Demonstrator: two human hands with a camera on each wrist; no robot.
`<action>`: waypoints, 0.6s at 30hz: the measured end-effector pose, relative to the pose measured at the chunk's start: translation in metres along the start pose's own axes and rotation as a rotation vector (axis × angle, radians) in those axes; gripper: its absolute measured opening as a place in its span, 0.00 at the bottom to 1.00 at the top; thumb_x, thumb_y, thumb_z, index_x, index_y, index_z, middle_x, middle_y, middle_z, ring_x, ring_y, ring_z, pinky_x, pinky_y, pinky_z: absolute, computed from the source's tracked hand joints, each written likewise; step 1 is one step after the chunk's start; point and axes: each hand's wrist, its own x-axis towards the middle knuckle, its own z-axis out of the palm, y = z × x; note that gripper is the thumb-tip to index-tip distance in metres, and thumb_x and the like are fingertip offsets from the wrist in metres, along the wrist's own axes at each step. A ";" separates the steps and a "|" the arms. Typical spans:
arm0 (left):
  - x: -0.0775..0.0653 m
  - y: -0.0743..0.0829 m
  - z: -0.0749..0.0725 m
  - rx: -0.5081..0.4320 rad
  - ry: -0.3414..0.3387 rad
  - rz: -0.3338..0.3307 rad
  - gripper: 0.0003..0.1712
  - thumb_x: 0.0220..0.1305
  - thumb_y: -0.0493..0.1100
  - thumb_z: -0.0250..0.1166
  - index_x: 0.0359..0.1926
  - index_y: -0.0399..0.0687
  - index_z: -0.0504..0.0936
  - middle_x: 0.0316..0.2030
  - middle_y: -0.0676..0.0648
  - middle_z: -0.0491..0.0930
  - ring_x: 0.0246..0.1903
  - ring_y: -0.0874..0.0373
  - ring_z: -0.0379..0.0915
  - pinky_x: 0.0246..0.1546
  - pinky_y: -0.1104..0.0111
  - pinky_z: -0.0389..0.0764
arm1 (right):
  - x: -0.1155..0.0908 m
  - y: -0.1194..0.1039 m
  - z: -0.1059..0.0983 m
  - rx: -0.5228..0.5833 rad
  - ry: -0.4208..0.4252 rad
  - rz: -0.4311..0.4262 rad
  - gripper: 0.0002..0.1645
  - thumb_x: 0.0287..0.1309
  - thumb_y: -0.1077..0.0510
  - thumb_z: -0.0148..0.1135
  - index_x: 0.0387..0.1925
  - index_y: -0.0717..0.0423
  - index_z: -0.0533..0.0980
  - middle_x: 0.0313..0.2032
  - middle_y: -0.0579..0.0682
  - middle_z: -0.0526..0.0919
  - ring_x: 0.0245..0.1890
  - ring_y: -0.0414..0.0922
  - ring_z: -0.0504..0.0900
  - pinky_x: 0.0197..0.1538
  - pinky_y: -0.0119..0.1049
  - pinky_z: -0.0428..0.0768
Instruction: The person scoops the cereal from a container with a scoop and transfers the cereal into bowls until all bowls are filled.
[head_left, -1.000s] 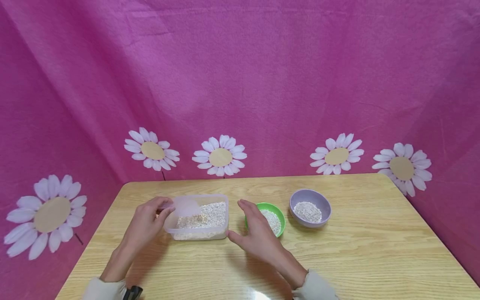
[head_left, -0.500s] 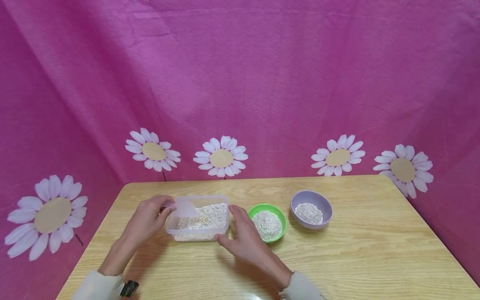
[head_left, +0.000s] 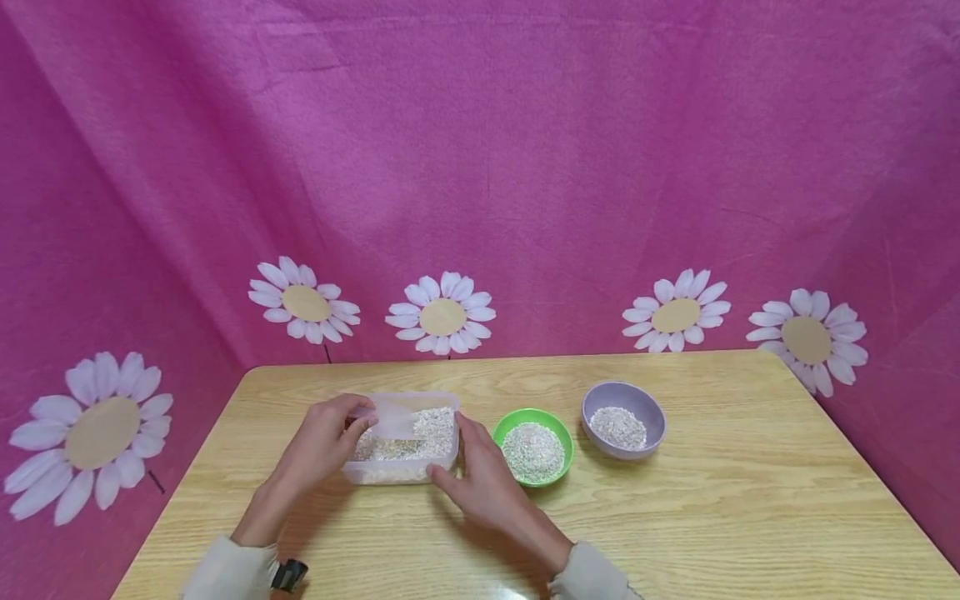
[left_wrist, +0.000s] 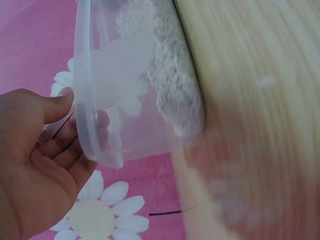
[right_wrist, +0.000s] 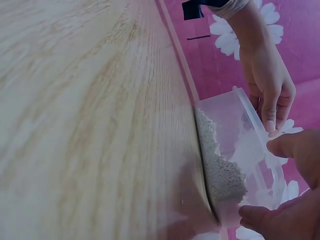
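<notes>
A clear rectangular plastic container (head_left: 401, 475) holding pale flakes like oats (head_left: 435, 425) stands left of centre on the table. My left hand (head_left: 326, 437) is over its left end, pinching a flat translucent plastic piece (head_left: 395, 419) between thumb and fingers. The piece's broad end lies over the flakes inside the container, and also shows through the wall in the left wrist view. My right hand (head_left: 487, 479) grips the container's right end, with the thumb at the near side and fingers at the right rim. Just right of this hand is a green bowl (head_left: 567, 462) heaped with flakes.
Further right stands a purple bowl (head_left: 648, 406) with a smaller heap of flakes. All of it rests on a light wooden table (head_left: 712, 517). A pink cloth with large daisies (head_left: 487, 167) hangs behind and along both sides.
My right hand came left from over the green bowl to the container's right end and now grips it. My left hand has moved right with the plastic piece, further over the container.
</notes>
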 end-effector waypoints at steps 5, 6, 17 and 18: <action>0.000 0.003 0.011 -0.062 -0.006 -0.008 0.07 0.71 0.34 0.70 0.48 0.37 0.87 0.35 0.46 0.87 0.30 0.62 0.73 0.32 0.71 0.77 | 0.001 0.001 0.000 0.025 -0.001 0.008 0.51 0.70 0.51 0.69 0.81 0.71 0.56 0.74 0.70 0.71 0.75 0.65 0.70 0.78 0.62 0.67; 0.000 0.004 0.013 -0.078 -0.011 -0.013 0.07 0.72 0.34 0.70 0.48 0.38 0.87 0.34 0.47 0.85 0.29 0.62 0.72 0.33 0.71 0.77 | 0.001 0.001 0.000 0.030 -0.004 0.016 0.50 0.71 0.51 0.69 0.81 0.71 0.56 0.74 0.69 0.70 0.75 0.65 0.70 0.78 0.61 0.67; -0.003 0.016 0.028 -0.123 -0.002 -0.029 0.05 0.71 0.35 0.71 0.46 0.39 0.88 0.36 0.48 0.88 0.32 0.63 0.74 0.37 0.70 0.79 | 0.004 0.000 0.001 0.056 -0.029 0.056 0.49 0.72 0.54 0.69 0.81 0.70 0.55 0.75 0.68 0.70 0.75 0.60 0.72 0.76 0.52 0.72; -0.003 0.016 0.029 -0.124 -0.001 -0.033 0.05 0.71 0.34 0.71 0.46 0.39 0.88 0.37 0.47 0.88 0.33 0.62 0.74 0.37 0.70 0.79 | 0.004 0.000 0.001 0.054 -0.030 0.057 0.49 0.72 0.54 0.69 0.81 0.70 0.55 0.75 0.68 0.70 0.75 0.60 0.73 0.76 0.52 0.72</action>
